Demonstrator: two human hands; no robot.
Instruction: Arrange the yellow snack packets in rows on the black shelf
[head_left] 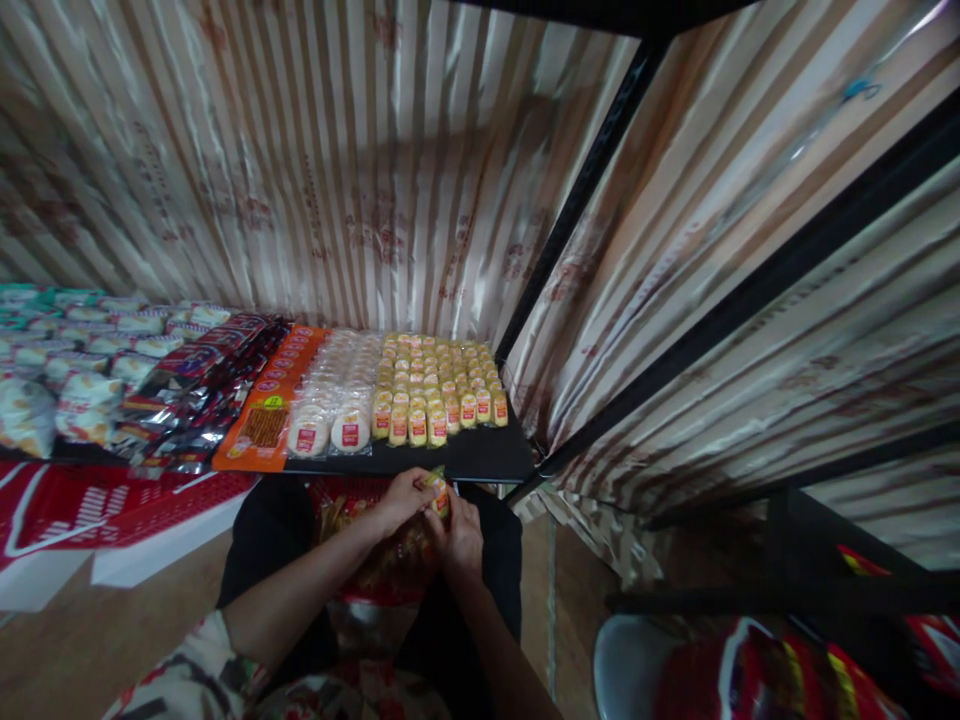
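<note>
My left hand [401,500] and my right hand [459,540] meet just below the front edge of a black shelf [480,455]. Together they pinch a small yellow packet with a red label [438,492]. Under my hands, on my lap, lies a large clear bag [390,570] that holds more yellow packets. On the shelf above stand rows of the same small yellow packets [439,385]. To their left are stacked round white packs with red labels [334,390].
Further left on the shelf lie an orange packet [266,415], dark red packs [199,385] and white-and-green packs [67,360]. A striped curtain hangs behind. A red crate [97,505] sits lower left. Black frame posts and a red bag [757,670] are at right.
</note>
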